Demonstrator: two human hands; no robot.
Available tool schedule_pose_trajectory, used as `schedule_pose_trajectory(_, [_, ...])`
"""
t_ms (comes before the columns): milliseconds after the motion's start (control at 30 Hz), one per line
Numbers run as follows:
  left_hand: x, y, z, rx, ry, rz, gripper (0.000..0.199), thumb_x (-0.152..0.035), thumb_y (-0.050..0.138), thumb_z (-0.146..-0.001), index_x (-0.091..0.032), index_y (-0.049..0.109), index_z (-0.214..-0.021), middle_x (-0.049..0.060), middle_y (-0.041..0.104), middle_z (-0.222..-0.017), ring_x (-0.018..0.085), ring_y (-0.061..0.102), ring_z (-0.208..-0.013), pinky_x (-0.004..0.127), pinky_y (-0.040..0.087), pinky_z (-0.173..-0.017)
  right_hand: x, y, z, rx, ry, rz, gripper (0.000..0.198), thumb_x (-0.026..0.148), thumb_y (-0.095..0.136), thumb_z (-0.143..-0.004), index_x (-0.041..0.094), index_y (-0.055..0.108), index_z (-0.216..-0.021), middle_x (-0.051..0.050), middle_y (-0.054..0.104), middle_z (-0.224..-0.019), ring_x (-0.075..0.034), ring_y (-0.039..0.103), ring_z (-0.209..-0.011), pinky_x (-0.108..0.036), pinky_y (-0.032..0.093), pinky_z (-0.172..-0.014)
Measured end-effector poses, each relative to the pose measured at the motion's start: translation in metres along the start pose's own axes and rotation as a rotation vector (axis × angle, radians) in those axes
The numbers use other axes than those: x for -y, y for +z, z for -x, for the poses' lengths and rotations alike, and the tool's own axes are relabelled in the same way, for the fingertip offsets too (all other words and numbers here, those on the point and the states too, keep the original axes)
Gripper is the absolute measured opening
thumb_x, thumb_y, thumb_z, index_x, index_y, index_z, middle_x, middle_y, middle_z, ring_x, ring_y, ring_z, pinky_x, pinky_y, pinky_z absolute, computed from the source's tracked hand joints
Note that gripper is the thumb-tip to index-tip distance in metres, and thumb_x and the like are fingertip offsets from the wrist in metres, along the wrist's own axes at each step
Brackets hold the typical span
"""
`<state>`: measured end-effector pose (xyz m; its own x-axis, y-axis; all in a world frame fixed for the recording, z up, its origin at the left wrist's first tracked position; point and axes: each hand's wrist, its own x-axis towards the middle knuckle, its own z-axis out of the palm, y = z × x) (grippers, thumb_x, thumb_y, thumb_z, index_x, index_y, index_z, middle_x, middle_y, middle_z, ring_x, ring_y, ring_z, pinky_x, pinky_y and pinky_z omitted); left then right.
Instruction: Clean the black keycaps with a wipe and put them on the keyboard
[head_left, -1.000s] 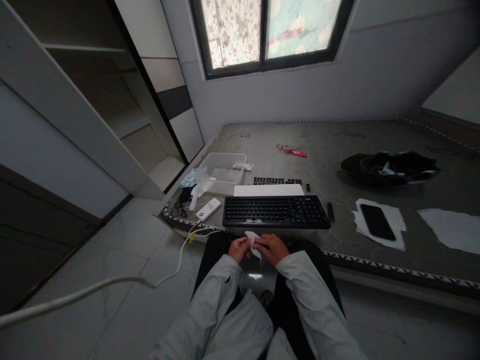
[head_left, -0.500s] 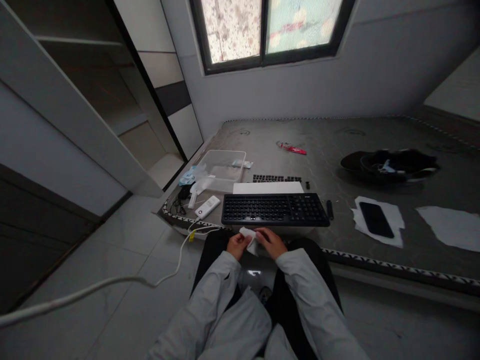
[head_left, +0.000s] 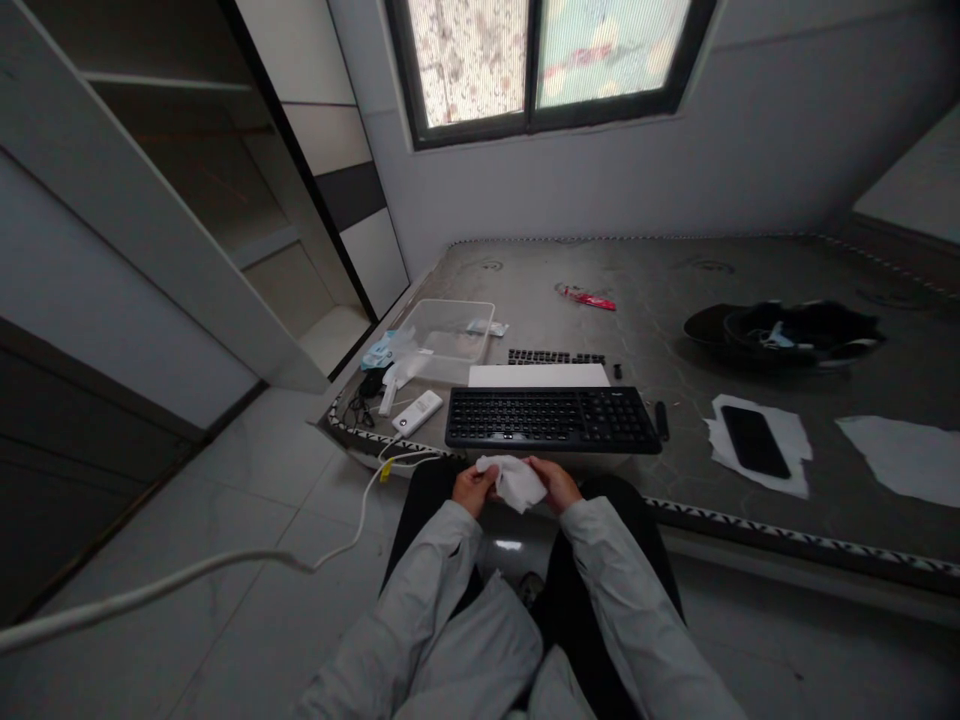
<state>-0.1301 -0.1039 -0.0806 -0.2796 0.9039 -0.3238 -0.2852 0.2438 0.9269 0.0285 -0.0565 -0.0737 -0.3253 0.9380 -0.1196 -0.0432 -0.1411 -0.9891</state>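
Observation:
A crumpled white tissue (head_left: 520,485) is stretched between my two hands, just in front of the keyboard and above my lap. My left hand (head_left: 474,488) pinches its left side, with the fingers closed. On the other side my right hand (head_left: 556,485) grips the tissue's right edge. The black keyboard (head_left: 551,420) lies flat near the bed's front edge, a white sheet or box (head_left: 538,376) behind it. Beyond that, rows of loose black keycaps (head_left: 538,356) are laid out. A small black stick-shaped piece (head_left: 661,421) lies against the keyboard's right end.
On the left are a clear plastic bin (head_left: 450,340), a white plug-in device (head_left: 417,412) with a cable, and plastic wrappings (head_left: 405,370). A phone (head_left: 754,441) on paper and a black cap (head_left: 780,335) lie right. A red-handled tool (head_left: 589,298) is farther back.
The tissue has been spread wider and now shows more of its surface. My right hand has shifted slightly right, away from my left hand.

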Motion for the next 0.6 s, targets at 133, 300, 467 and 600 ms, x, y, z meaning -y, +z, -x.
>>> schedule_pose_trajectory(133, [-0.001,-0.002,0.000,-0.054,0.038,-0.002,0.044,-0.045,0.079,-0.045,-0.011,0.071,-0.073,0.005,0.069,-0.063,0.018,0.061,-0.060,0.026,0.047,-0.055,0.011,0.005,0.009,0.233,0.104,-0.198,0.029,0.039,0.059,-0.065,0.017,0.071,-0.079,-0.009,0.068,-0.097,-0.024,0.063,-0.088,-0.034,0.050,-0.074])
schedule_pose_trajectory(300, [-0.001,-0.003,0.000,-0.081,0.056,-0.016,0.039,-0.040,0.079,-0.047,-0.010,0.071,-0.070,0.004,0.066,-0.058,0.016,0.059,-0.055,0.025,0.045,-0.055,0.007,0.014,0.010,0.180,0.034,-0.082,0.030,0.029,0.068,-0.058,0.017,0.067,-0.084,-0.006,0.069,-0.084,-0.020,0.064,-0.080,-0.035,0.049,-0.077])
schedule_pose_trajectory(467, [-0.001,-0.003,0.000,-0.071,0.047,-0.018,0.039,-0.040,0.081,-0.043,-0.010,0.070,-0.066,0.003,0.065,-0.056,0.014,0.057,-0.052,0.025,0.044,-0.052,0.002,0.023,0.009,0.125,-0.012,0.047,0.034,0.027,0.070,-0.056,0.016,0.065,-0.087,-0.004,0.069,-0.079,-0.018,0.064,-0.070,-0.031,0.051,-0.068])
schedule_pose_trajectory(600, [-0.004,-0.003,0.000,-0.073,0.020,-0.021,0.040,-0.039,0.082,-0.040,-0.010,0.071,-0.066,0.005,0.067,-0.059,0.017,0.060,-0.056,0.026,0.045,-0.053,0.010,0.024,0.014,0.159,-0.101,0.192,0.024,0.031,0.060,-0.068,0.018,0.070,-0.086,-0.004,0.070,-0.078,-0.021,0.065,-0.076,-0.035,0.050,-0.074])
